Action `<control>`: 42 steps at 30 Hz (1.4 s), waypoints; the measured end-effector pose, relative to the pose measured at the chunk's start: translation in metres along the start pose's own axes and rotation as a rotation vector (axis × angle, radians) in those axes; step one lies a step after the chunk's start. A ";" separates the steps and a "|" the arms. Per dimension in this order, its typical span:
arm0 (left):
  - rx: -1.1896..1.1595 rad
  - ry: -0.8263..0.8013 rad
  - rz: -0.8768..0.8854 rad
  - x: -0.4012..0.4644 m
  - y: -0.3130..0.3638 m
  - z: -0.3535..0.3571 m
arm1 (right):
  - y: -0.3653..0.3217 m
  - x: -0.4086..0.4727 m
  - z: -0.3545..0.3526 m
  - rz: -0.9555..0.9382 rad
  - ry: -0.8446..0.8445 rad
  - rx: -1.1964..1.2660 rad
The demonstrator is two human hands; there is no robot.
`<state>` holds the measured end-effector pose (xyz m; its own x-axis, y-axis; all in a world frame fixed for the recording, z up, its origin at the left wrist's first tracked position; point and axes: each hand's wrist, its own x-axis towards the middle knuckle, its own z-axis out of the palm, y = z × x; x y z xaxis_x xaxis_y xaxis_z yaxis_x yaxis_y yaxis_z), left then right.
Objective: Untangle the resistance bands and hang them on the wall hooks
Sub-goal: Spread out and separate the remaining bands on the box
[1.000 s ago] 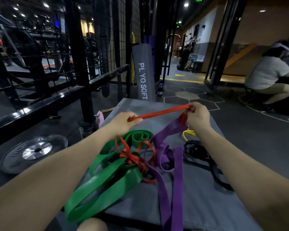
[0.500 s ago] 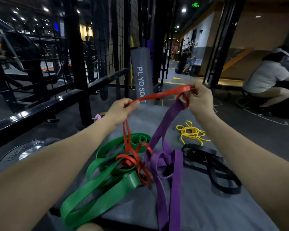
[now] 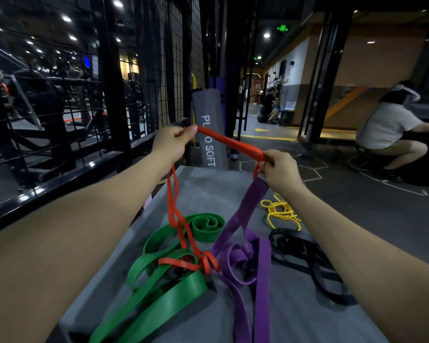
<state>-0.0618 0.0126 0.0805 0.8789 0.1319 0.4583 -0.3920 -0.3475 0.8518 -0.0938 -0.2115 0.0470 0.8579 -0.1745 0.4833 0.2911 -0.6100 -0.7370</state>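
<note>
Head: red band (image 3: 229, 142) between hands.

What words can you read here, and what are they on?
"PL" then "O SOFT": white letters running down the grey pad that stands upright; the red band hides the letters between.
Green ceiling sign: too small to read.
Second green sign: too small.
Poster down the hall: blurred.
Bands: no text visible.

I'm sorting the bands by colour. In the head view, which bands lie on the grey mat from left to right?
green band → red band → purple band → black band; the yellow band lies farther back, above the black one.
</note>
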 end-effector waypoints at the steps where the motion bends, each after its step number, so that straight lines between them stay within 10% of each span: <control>1: 0.072 -0.006 -0.014 -0.004 -0.005 0.001 | 0.002 0.000 0.001 0.015 0.015 0.011; 8: 0.503 -0.268 -0.180 -0.031 -0.062 -0.006 | 0.026 -0.012 0.001 0.060 -0.002 -0.063; 12: 0.477 -0.145 -0.310 -0.032 -0.079 -0.013 | 0.039 -0.021 -0.002 -0.046 -0.201 -0.337; 16: 0.414 -0.001 -0.330 -0.027 -0.085 -0.008 | 0.046 -0.031 0.001 -0.119 -0.376 -0.513; 19: 0.539 -0.201 -0.166 -0.028 -0.093 -0.011 | 0.059 -0.035 0.000 -0.110 -0.450 -0.584; 23: 0.909 -0.598 0.037 -0.040 -0.121 -0.021 | 0.079 -0.033 -0.001 -0.022 -0.364 -0.584; 28: 1.004 -0.477 -0.227 -0.051 -0.160 -0.030 | 0.088 -0.031 0.011 0.099 -0.235 -0.533; 32: 0.496 -0.460 -0.682 -0.050 -0.156 -0.029 | 0.091 -0.032 0.021 0.159 -0.232 -0.479; 42: -0.355 -0.116 -0.713 0.019 -0.027 0.011 | 0.069 -0.029 0.034 0.132 -0.237 -0.288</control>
<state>-0.0314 0.0144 0.0637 0.9651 0.1064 -0.2392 0.2286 0.1027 0.9681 -0.0840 -0.2219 -0.0340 0.9637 -0.1035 0.2459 0.0697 -0.7920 -0.6065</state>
